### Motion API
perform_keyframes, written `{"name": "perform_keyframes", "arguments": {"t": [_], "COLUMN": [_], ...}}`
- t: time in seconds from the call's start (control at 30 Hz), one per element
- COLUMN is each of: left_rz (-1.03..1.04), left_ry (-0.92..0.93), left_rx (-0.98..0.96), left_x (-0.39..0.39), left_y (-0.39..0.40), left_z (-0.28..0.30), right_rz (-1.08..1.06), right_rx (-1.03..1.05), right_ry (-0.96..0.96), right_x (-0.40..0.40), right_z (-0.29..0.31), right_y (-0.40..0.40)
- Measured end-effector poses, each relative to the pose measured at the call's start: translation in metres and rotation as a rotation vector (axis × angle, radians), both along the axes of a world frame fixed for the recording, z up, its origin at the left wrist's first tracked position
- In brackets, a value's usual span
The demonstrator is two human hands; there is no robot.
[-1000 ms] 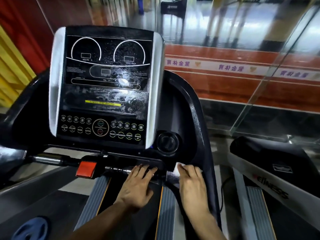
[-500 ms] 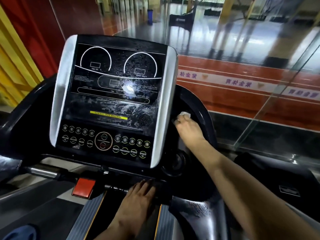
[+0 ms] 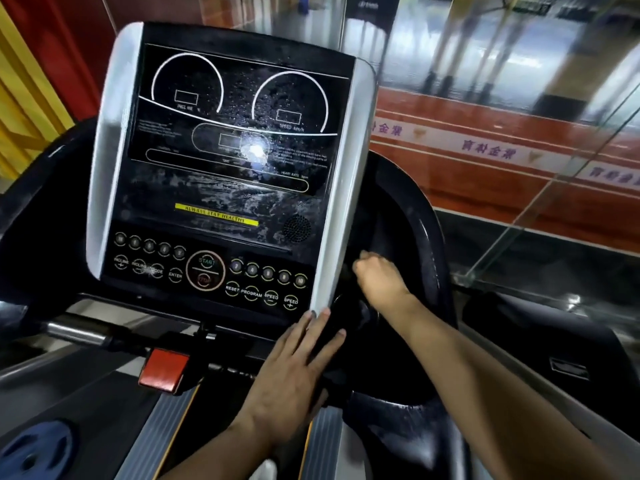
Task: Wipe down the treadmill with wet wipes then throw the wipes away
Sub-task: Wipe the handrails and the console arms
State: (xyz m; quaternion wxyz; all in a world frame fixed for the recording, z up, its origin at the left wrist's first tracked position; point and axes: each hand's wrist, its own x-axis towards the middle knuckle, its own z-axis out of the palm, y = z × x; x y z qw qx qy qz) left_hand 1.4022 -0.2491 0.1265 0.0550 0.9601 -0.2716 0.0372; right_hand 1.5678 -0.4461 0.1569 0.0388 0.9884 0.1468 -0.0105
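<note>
Your right hand (image 3: 379,278) is curled in a fist against the treadmill's (image 3: 408,216) black side housing, any wipe hidden; your left hand (image 3: 294,372) lies flat, fingers straight, at the console's (image 3: 221,168) lower corner. Buttons read START, RESET, PROGRAM, SPEED; a yellow strip (image 3: 216,214) says ALWAYS STAY HEALTHY. A red safety clip (image 3: 164,370) sits left of your left hand.

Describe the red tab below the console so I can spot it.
Start at the treadmill console. Below its START button, on the crossbar, sits the red tab, left of the left hand. It is the only red piece among black and chrome parts.
</note>
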Motion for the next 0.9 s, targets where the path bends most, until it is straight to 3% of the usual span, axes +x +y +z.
{"name": "perform_keyframes", "arguments": {"t": [0.17,0.27,0.43,0.63,0.8,0.9], "left_rz": [0.007,0.003,-0.001,0.014,0.007,-0.001], "left_ry": [0.005,-0.010,-0.051,-0.037,-0.022,-0.012], "left_rx": [0.034,0.038,0.032,0.016,0.021,0.034], "left_x": [0.004,0.004,0.005,0.005,0.005,0.006], "left_y": [0.003,0.004,0.005,0.003,0.004,0.005], "left_z": [-0.008,-0.010,-0.012,-0.015,-0.017,-0.017], "right_rz": [-0.107,-0.179,-0.086,-0.087,-0.029,-0.050], "right_rx": [0.227,0.192,0.074,-0.025,-0.165,-0.183], "right_ry": [-0.346,-0.229,0.003,-0.227,0.047,0.117], "right_x": [0.043,0.034,0.000,0.021,-0.009,-0.020], "right_z": [0.034,0.026,-0.007,0.025,0.004,-0.002], "right_y": [-0.001,0.017,0.021,-0.012,-0.011,-0.014]}}
